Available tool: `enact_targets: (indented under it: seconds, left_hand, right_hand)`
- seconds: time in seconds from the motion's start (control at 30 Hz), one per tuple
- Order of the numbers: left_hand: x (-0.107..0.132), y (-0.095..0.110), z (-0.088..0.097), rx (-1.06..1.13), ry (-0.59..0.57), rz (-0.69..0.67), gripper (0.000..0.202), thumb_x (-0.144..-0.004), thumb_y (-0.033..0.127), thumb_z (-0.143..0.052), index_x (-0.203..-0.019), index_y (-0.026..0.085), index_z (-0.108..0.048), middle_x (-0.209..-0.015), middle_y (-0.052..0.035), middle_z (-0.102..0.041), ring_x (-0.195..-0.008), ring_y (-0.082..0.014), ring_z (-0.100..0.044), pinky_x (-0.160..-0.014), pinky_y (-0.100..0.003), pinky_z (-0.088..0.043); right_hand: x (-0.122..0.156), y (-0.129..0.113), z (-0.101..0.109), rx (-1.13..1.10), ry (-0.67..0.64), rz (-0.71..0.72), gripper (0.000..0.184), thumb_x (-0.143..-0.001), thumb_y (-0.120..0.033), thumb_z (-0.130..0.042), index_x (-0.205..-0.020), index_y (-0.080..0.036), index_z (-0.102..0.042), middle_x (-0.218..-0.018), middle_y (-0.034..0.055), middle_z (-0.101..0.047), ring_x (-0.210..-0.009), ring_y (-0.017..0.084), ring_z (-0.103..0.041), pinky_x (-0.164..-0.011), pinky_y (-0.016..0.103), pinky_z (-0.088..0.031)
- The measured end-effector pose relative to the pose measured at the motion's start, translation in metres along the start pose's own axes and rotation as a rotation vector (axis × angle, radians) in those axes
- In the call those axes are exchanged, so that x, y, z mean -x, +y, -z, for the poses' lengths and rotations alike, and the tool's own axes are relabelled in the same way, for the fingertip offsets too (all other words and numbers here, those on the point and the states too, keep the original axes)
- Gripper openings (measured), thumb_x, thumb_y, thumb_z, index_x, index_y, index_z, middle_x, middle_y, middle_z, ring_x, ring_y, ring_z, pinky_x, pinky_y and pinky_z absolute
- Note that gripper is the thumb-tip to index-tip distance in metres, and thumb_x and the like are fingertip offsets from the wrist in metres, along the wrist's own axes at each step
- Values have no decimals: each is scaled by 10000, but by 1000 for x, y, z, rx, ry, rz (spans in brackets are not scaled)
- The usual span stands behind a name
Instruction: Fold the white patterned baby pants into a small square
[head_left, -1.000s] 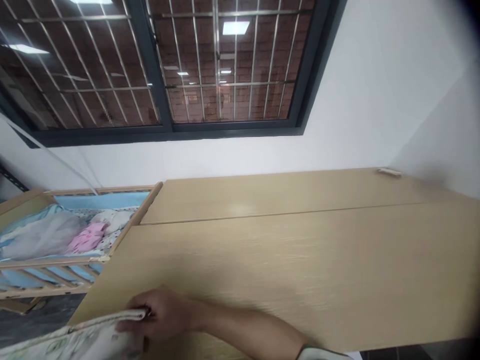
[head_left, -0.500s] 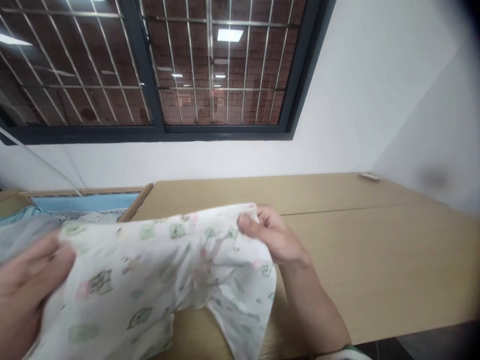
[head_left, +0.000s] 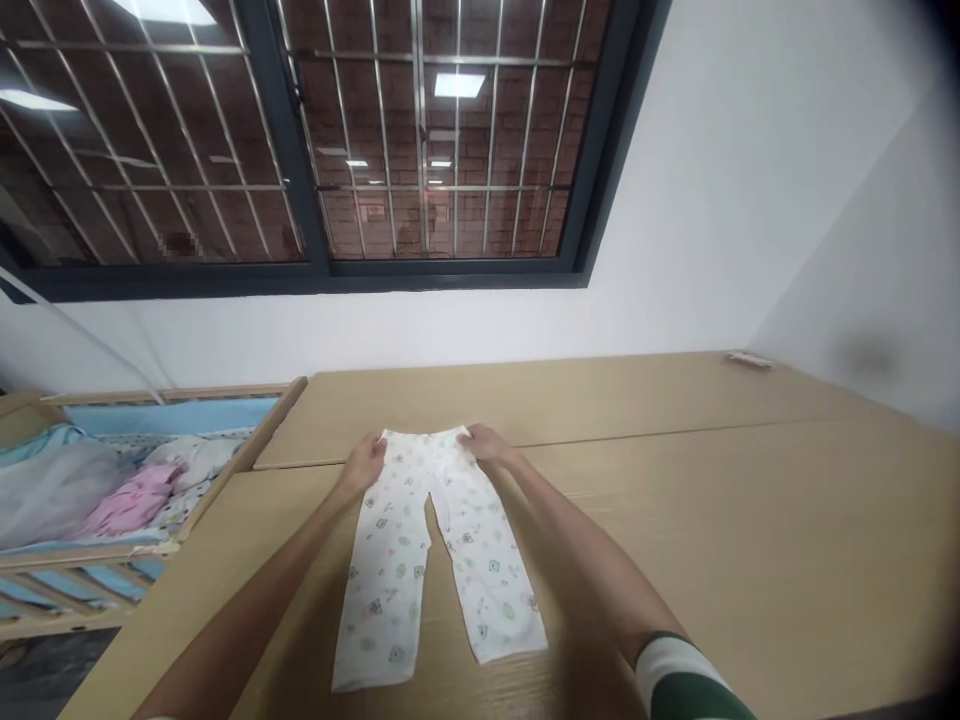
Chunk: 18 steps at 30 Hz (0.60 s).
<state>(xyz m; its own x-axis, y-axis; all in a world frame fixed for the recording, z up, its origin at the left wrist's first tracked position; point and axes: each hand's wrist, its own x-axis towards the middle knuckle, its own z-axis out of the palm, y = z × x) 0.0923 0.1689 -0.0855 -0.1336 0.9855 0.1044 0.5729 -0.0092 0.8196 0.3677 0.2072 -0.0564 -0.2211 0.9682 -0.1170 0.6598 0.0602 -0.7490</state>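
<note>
A small pair of white pants (head_left: 390,560) with green and pink animal prints lies spread on the wooden tabletop (head_left: 675,540), waistband toward the wall and both legs toward me. My left hand (head_left: 367,462) is closed on the left corner of the waistband. At the opposite corner, my right hand (head_left: 486,444) grips the waistband too, its fingertips partly hidden. The two legs are parted, with bare wood showing between them.
A wooden crib (head_left: 247,450) with pink cloth (head_left: 139,498) and pale bedding stands at the left, against the table. Behind is a white wall with a barred window (head_left: 450,150). A small flat object (head_left: 748,360) lies at the table's back right.
The pants have gone from held up close, bunched and hanging, to laid flat on the table farther away. Both hands have moved forward and nearer each other, still gripping the waistband.
</note>
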Motion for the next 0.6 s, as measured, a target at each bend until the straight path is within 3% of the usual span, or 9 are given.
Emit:
enact_targets:
  seconds: [0.13, 0.23, 0.37, 0.53, 0.6]
  left_hand:
    - [-27, -13, -24, -162, -5, 37, 290, -1004, 428, -558, -992, 153, -647, -999, -71, -682, -964, -216, -652, -922, -416, -519]
    - [-40, -16, -32, -252, -4, 61, 308, -988, 441, -609, -1087, 152, -647, -1091, -68, -668, -1015, -219, -647, -942, -447, -531]
    - [-44, -7, -34, -348, -15, 73, 272, -1019, 387, -551, -1105, 146, -641, -1088, -80, -668, -1014, -223, -645, -946, -438, -520]
    - [-13, 32, -41, -472, 34, 51, 335, -1021, 218, -381, -1267, 73, -556, -1332, -260, -555, -1305, -370, -490, -1071, -538, -367]
    - [19, 53, -53, -491, -27, -19, 334, -1014, 246, -396, -1272, 109, -559, -1356, -234, -557, -1318, -358, -484, -1079, -508, -358]
  right_hand:
    - [-34, 18, -15, 140, 77, 10, 220, -930, -165, -622, -711, -147, -626, -765, 71, -687, -779, 177, -621, -695, 246, -408]
    - [-51, 28, -19, 226, 142, -4, 59, -929, -167, -628, -894, -137, -666, -948, 102, -718, -894, 190, -634, -736, 245, -397]
    - [-63, 41, -20, 307, 194, -42, 170, -920, -177, -632, -1085, -145, -655, -1086, 111, -717, -1009, 210, -637, -775, 250, -400]
    - [-70, 54, -16, 359, 222, -78, 189, -892, -230, -644, -1064, -159, -675, -1129, 123, -710, -1076, 241, -633, -818, 268, -420]
    - [-74, 58, -15, 363, 240, -93, 237, -880, -263, -650, -1092, -159, -667, -1130, 122, -708, -1067, 241, -638, -820, 270, -429]
